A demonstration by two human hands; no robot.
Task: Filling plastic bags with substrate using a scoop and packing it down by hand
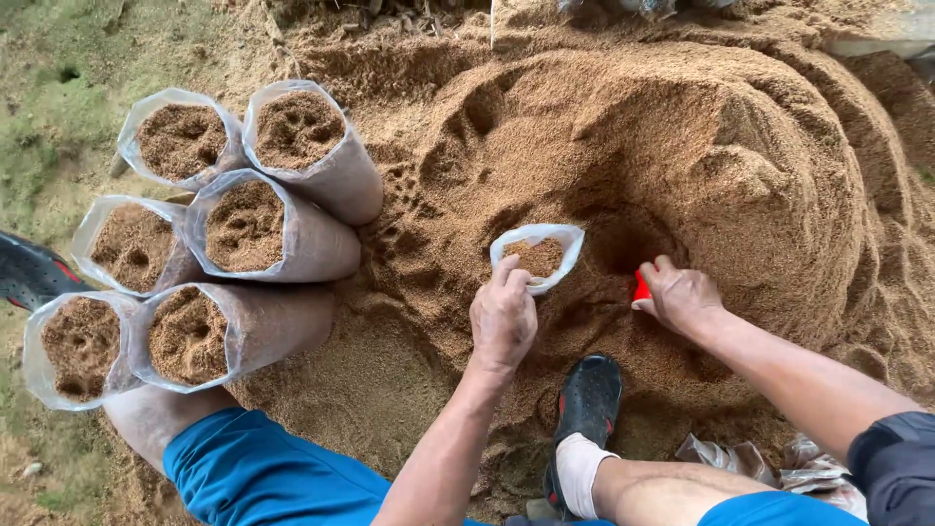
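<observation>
My left hand (503, 319) grips the near rim of a small clear plastic bag (538, 255), holding its mouth open; the bag is partly filled with brown sawdust. My right hand (679, 295) is closed on a red scoop (642, 288), of which only a small part shows, pressed into the big sawdust heap (682, 146) just right of the bag. A dug-out hollow lies between the bag and the scoop.
Several filled clear bags (292, 234) of sawdust lean together at the left, resting by my left knee. My black shoe (587, 404) stands in the sawdust below the hands. Empty crumpled bags (740, 458) lie at lower right. Another black shoe (34, 273) is at the far left.
</observation>
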